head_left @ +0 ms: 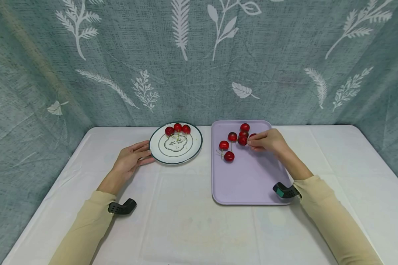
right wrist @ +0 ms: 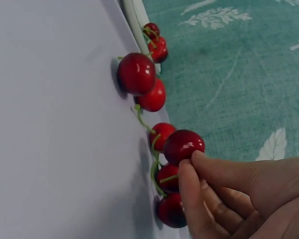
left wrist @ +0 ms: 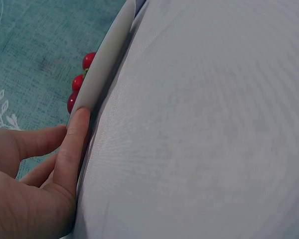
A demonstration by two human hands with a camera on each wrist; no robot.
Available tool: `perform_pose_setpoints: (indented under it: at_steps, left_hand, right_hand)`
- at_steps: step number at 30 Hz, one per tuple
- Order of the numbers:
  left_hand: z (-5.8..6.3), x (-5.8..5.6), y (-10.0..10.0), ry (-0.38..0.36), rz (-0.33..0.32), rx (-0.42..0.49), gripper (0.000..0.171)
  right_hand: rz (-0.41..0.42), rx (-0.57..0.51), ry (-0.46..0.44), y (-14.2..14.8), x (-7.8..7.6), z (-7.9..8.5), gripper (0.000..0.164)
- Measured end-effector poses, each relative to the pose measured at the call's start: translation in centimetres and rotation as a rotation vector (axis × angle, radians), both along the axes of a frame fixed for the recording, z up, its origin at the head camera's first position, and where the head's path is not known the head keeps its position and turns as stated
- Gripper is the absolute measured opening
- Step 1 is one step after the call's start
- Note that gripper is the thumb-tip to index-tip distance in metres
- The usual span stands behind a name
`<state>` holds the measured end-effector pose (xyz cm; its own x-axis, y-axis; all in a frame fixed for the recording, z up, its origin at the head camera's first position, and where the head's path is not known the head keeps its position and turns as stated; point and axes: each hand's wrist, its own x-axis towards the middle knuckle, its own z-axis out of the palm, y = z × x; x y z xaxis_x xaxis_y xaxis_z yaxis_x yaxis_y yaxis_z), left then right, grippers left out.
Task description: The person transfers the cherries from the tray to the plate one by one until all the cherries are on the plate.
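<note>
In the head view my left hand (head_left: 132, 158) is at the near left rim of a round white plate (head_left: 194, 151) with a dark rim line. The left wrist view shows its thumb and fingertips on either side of the rim. Three red cherries (left wrist: 77, 82) with green stems sit together at the plate's far side. Over the far part of a lilac tray (head_left: 245, 184), my right hand (head_left: 266, 141) pinches a dark red cherry (right wrist: 184, 145) between thumb and index finger. Several more cherries (head_left: 229, 156) lie around it on the tray, one partly hidden behind the fingers.
A white cloth (head_left: 182, 228) covers the table. Directly behind the plate and tray hangs a grey-green curtain (head_left: 199, 88) with white leaf prints. Both wrists wear black bands (head_left: 122, 207), the right one above the tray's near right corner.
</note>
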<state>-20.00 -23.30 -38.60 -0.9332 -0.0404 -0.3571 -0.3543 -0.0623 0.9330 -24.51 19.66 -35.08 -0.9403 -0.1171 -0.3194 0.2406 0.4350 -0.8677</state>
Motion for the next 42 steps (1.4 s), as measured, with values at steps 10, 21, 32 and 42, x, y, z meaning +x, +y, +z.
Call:
perform_pose_setpoints:
  at_steps: [10,21,32,42]
  left_hand:
    - [-0.1,-0.2,0.0,0.007,-0.006,0.014,0.059]
    - [0.0,-0.3,0.2,0.005,-0.007,-0.004,0.060]
    - [-0.2,-0.1,0.0,0.019,-0.014,-0.019,0.059]
    - [0.0,0.2,-0.1,0.004,-0.013,-0.006,0.060]
  right_hand:
    - [-0.017,0.081,0.111,-1.2,-0.1,1.0,0.031]
    - [-0.058,-0.007,0.133,-3.7,-0.6,1.6,0.027]
    - [-0.067,-0.243,0.121,-8.1,-1.0,0.9,0.027]
    - [-0.061,-0.352,0.070,-12.8,-1.8,-1.1,0.024]
